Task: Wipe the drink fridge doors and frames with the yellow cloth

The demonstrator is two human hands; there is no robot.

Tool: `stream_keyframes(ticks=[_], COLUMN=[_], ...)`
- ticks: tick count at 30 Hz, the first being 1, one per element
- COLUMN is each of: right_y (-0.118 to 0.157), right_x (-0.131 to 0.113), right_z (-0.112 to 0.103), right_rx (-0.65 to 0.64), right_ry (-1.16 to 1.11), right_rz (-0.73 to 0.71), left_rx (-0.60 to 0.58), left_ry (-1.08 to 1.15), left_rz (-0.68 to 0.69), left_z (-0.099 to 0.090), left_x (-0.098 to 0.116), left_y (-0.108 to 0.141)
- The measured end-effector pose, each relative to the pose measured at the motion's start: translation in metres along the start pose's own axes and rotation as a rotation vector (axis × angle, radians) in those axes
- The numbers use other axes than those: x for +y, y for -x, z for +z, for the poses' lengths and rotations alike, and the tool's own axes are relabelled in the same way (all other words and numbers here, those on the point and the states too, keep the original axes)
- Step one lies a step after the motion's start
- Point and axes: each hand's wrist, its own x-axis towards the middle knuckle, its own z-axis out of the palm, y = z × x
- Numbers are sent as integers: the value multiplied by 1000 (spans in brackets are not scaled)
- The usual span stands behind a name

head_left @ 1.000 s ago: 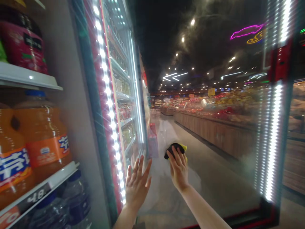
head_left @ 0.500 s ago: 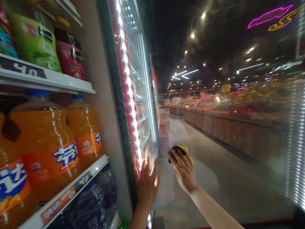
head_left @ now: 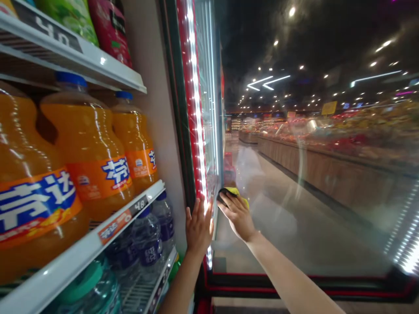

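Observation:
My right hand presses a yellow and black cloth to the clear glass door of a drinks cooler, near the door's left side. Its fingers lie over the dark part of the cloth, and a yellow edge sticks out beyond them. My left hand rests with fingers stretched upward along the cooler's red-edged frame, beside the bright LED strip. Nothing shows in the left hand. Faint curved streaks and reflections mark the glass to the right of the cloth.
On the left, a shelf edge carries large orange soda bottles. Purple-labelled water bottles stand on the shelf below. The door's black and red bottom frame crosses low. Beyond the glass, a wood-sided produce stand lines the aisle.
My right hand has moved the cloth left across the glass, closer to my left hand and the LED strip. The view has tipped down, bringing the door's bottom frame into sight.

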Motion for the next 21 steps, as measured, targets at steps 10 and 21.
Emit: stream_keyframes(ticks=[10, 21], right_y=[-6, -10], right_x=[-5, -11], right_z=[-3, 11], right_rx=[-1, -70], right_ry=[30, -35], right_rz=[64, -180], left_rx=[-41, -61], left_ry=[4, -68], left_rz=[-64, -62], left_z=[-7, -9], left_x=[3, -1], left_y=[16, 31])
